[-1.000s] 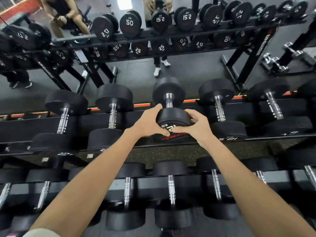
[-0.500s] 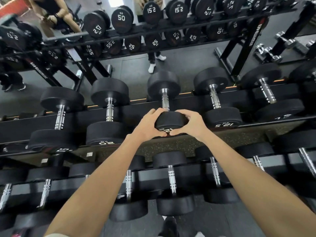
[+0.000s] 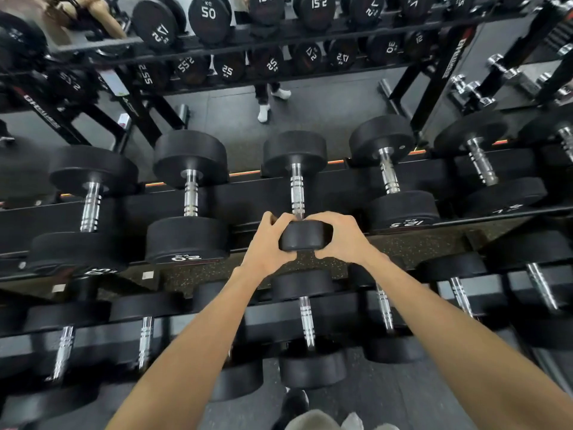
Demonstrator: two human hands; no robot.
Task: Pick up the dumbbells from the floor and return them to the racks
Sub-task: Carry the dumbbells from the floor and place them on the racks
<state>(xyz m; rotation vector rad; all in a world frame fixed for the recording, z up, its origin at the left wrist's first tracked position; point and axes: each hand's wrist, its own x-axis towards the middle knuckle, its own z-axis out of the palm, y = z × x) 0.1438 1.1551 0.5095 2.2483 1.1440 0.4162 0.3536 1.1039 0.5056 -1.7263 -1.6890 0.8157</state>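
A black dumbbell (image 3: 296, 187) with a chrome handle lies on the top tier of the rack (image 3: 242, 200), its far head toward the mirror. My left hand (image 3: 266, 243) and my right hand (image 3: 341, 235) both clasp its near head from either side, fingers curled over the top edge. The near head sits at the rack's front rail. Its weight label is hidden by my hands.
Neighbours lie close on both sides: a 20 kg dumbbell (image 3: 189, 209) on the left, a 12.5 kg dumbbell (image 3: 393, 187) on the right. A lower tier (image 3: 341, 315) holds several more dumbbells. A mirror behind reflects the rack and people. My shoe (image 3: 294, 405) stands on the floor below.
The near head has settled lower onto the front rail and its label has dropped out of sight. Both hands stay on it, now wrapped further over its top.
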